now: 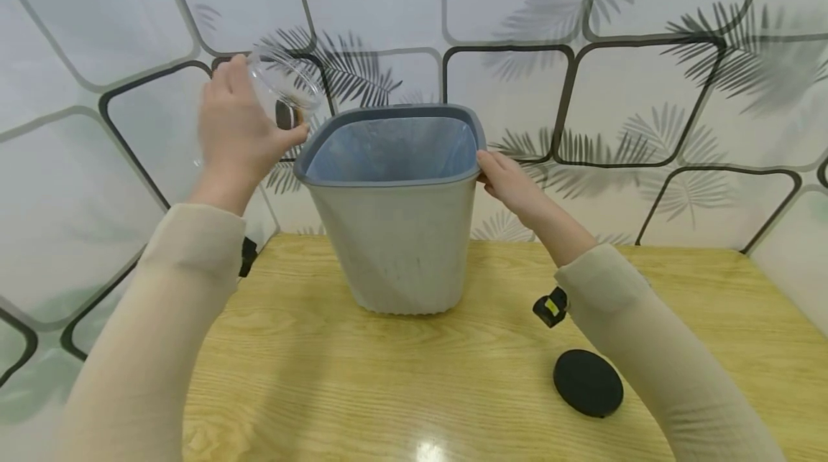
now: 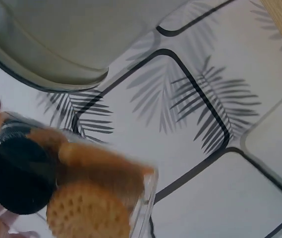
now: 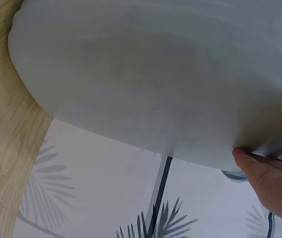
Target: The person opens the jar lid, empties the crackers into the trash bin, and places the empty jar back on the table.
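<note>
My left hand (image 1: 236, 117) grips a clear plastic jar (image 1: 279, 70), raised and tilted just left of the trash can's rim. Inside the jar, the left wrist view shows a round golden cracker (image 2: 88, 210), a dark round cookie (image 2: 22, 176) and other brown pieces. The trash can (image 1: 401, 239) is light grey with a darker grey rim and stands upright, lined with a bluish bag (image 1: 388, 146). At its right side, my right hand (image 1: 514, 185) holds the rim; the right wrist view shows fingers (image 3: 252, 163) against the outer wall.
A black round lid (image 1: 588, 383) lies on the wooden table (image 1: 388, 383), at the right front. Behind the trash can, a patterned wall covering (image 1: 504, 95) rises from the table's back edge. Small black devices (image 1: 550, 306) show beside both sleeves.
</note>
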Available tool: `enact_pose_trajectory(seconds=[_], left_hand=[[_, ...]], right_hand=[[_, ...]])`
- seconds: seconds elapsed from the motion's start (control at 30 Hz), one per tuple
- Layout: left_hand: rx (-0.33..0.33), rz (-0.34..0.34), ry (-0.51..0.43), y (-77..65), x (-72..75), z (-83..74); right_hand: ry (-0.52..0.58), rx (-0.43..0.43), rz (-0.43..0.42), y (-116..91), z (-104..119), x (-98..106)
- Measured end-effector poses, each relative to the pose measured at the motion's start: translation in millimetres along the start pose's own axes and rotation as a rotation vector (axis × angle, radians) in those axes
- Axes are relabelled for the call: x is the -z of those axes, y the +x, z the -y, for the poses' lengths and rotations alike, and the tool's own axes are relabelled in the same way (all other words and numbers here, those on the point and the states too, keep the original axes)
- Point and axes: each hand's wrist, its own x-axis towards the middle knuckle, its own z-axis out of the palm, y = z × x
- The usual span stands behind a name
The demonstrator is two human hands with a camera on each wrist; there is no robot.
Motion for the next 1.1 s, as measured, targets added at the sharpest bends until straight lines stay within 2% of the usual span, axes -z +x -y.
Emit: enact_pose_trajectory(seconds=[0.13, 0.23, 0.4, 0.53, 0.6, 0.63, 0.7, 0.77, 0.97, 1.1], left_hand=[[-0.255, -0.043, 0.16, 0.3, -4.2, -4.3], [-0.42, -0.039, 0.272, 1.1, -7.0, -10.3], [-0.743, -0.016, 0.488, 2.1, -11.1, -20.4], [-0.981, -0.004, 0.744, 4.1, -9.6, -26.8], [-1.063, -0.007, 0.868, 5.7, -7.3, -30.2], [-1.091, -0.003, 0.921, 6.8, -5.7, -32.3], [-1.125, -0.027, 0.964, 8.8, -3.6, -36.2], [-1.126, -0.005, 0.985, 10.1, -1.6, -40.2], [-1.128, 0.103, 0.993, 8.6, -2.0, -44.8], [-1.125, 0.124, 0.995, 5.0, -4.1, -42.1]], right_hand=[[-0.001, -0.005, -0.004, -0.4, 0.3, -0.5], [0.0, -0.005, -0.004, -0.4, 0.0, -0.8], [0.007, -0.001, -0.009, 0.3, 0.2, -1.3], [0.012, 0.002, -0.014, 1.0, 0.6, -1.8], [0.012, 0.003, -0.016, 1.2, 1.0, -1.6], [0.012, 0.004, -0.018, 1.2, 1.3, -1.2], [0.012, 0.003, -0.024, 0.9, 1.9, -0.5], [0.013, 0.0, -0.027, 0.6, 2.5, 0.3], [0.009, -0.014, -0.024, 0.3, 2.1, 0.1], [0.003, -0.003, -0.017, 0.7, 0.9, -1.5]])
